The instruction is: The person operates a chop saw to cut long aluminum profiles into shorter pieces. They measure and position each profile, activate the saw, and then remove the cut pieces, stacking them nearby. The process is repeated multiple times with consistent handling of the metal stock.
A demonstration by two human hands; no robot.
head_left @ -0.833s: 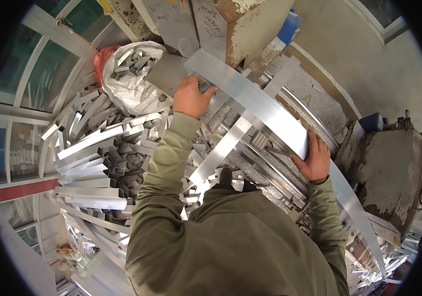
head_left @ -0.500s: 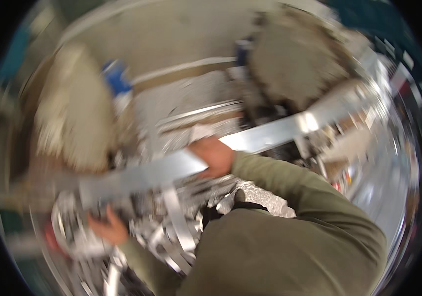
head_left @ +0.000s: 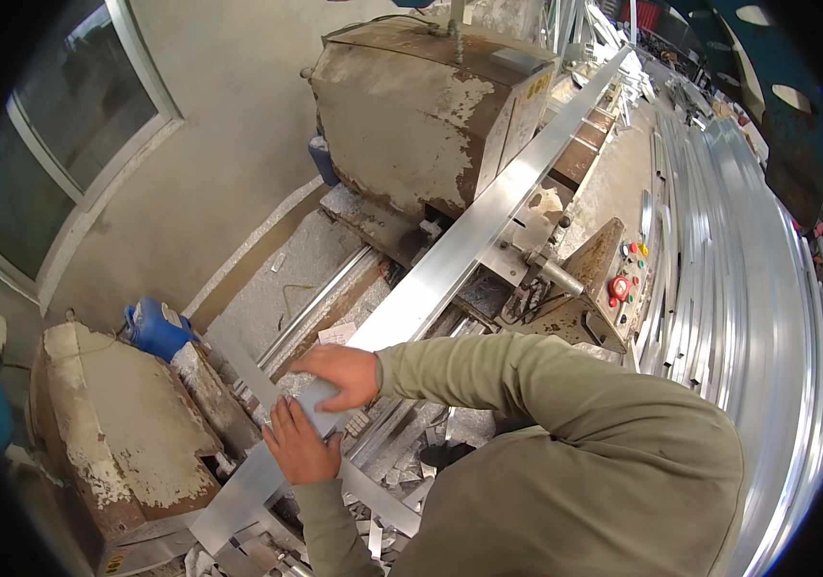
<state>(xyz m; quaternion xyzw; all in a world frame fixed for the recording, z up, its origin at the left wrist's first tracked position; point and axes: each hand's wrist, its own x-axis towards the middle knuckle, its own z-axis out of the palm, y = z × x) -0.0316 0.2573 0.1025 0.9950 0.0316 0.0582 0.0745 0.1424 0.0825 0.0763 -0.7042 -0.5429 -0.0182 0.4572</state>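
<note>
A long, flat silver aluminium profile [head_left: 445,274] runs slantwise from the lower left to the far upper right, lying across two worn saw-like machines. My right hand [head_left: 342,373] grips it near the middle of the view, thumb on top and fingers over the far edge. Just nearer and to the left, my left hand [head_left: 303,444] lies across the same profile, its fingers together and bent over the far side. The two hands almost touch. Under the profile, a narrower metal strip [head_left: 378,495] crosses at an angle.
A peeling beige machine housing [head_left: 392,125] stands at the back, another housing [head_left: 118,423] at the left. A control panel [head_left: 613,284] with coloured buttons sits right of the profile. Long metal bars [head_left: 719,288] are stacked at the right. A blue canister [head_left: 157,327] stands by the wall.
The view has turned rightward and sharpened. My left hand, earlier open and below the profile's left part, is now on the profile beside my right hand, which still holds it.
</note>
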